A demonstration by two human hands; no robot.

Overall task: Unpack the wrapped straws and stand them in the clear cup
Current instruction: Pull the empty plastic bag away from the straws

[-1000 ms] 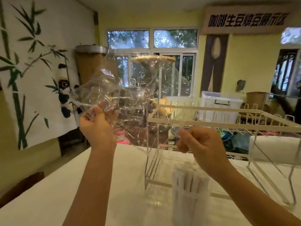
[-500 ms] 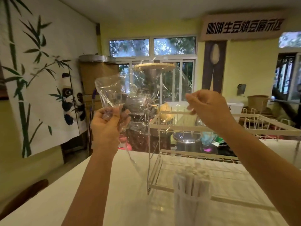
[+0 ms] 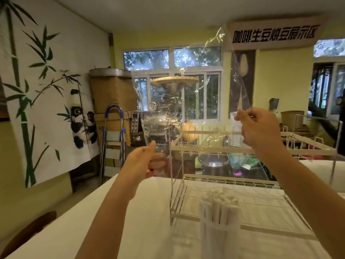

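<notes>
A bundle of white paper-wrapped straws (image 3: 220, 208) stands upright in the clear cup (image 3: 219, 240) on the white table, low in the head view. Above it I hold a large clear plastic bag (image 3: 179, 101) stretched out in the air. My left hand (image 3: 143, 161) pinches the bag's lower left corner. My right hand (image 3: 259, 128) pinches its right edge, higher and farther right. The bag looks empty and see-through.
A white wire dish rack (image 3: 242, 148) stands on the white table (image 3: 121, 221) behind the cup. A stepladder (image 3: 112, 143), boxes and a roasting machine stand beyond the table's far edge. A dark chair back (image 3: 28, 232) shows at lower left.
My right hand has risen and moved right, my left hand has dropped slightly, and the crumpled bag has been pulled out flat and wide between them.
</notes>
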